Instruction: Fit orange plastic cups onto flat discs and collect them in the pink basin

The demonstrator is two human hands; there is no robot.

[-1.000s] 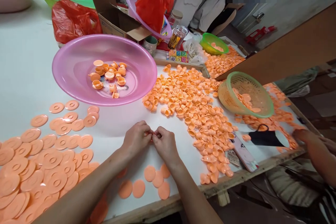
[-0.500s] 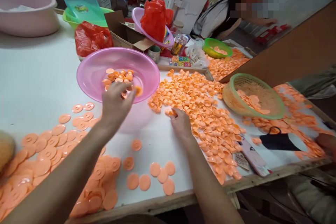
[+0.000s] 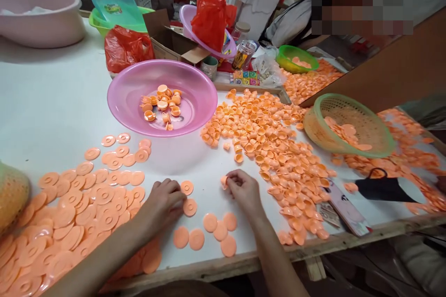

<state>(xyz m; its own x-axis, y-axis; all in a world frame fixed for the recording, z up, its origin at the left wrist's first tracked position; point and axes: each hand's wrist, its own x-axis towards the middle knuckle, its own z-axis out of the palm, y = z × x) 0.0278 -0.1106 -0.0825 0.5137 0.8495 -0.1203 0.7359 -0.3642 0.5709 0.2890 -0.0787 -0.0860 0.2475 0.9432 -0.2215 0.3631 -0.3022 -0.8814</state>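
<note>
The right hand (image 3: 245, 192) pinches a small orange plastic cup (image 3: 224, 182) between thumb and fingertips, above a white tabletop (image 3: 181, 160). The left hand (image 3: 163, 206) has its fingers bent down beside two ringed orange discs (image 3: 190, 207); whether it grips anything is hidden. Between the hands and nearer the person lie six smooth orange discs (image 3: 220, 230). Ringed saucer-like discs (image 3: 64, 216) spread in a heap left of and under the left forearm. Beyond the right hand and to its right sprawls a mass of matching cups (image 3: 268, 127). Straight beyond the left hand sits a pink basin (image 3: 128, 102) holding a cluster of orange pieces (image 3: 162, 104). Farther right of the right hand are a phone (image 3: 348, 209) and a green-rimmed colander (image 3: 317, 127) containing orange discs.
</note>
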